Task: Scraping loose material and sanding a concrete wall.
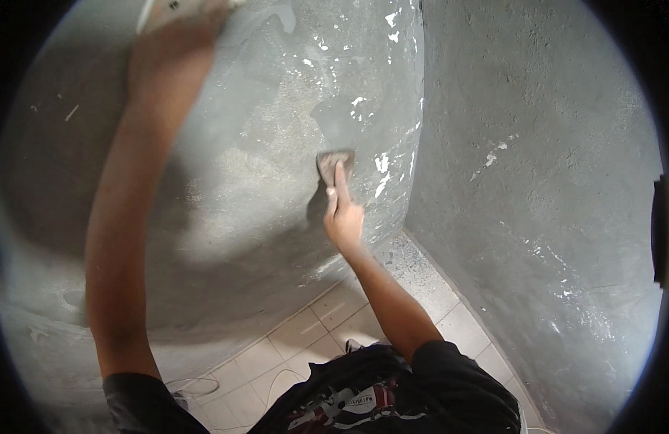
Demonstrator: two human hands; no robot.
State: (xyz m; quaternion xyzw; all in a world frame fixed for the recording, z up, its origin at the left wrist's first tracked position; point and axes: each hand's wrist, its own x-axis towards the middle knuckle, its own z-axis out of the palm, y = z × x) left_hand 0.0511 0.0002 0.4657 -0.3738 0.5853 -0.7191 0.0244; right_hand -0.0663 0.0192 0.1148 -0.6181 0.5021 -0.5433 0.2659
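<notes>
One small flat grey scraper blade (335, 163) lies pressed on the grey wall (262, 166), straight above my right hand (343, 217), whose fingers clamp it. My left hand (177, 36), up high, grips a pale tool (182, 7).

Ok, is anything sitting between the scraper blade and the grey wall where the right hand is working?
Nothing visible. The right hand presses the small flat trowel-like scraper straight against the grey plastered wall, index finger laid along the blade. The left hand is raised far off at upper left, holding a pale flat tool.

Room under renovation, bare grey plastered walls (537, 145), dusty tiled floor (305, 340)
</notes>
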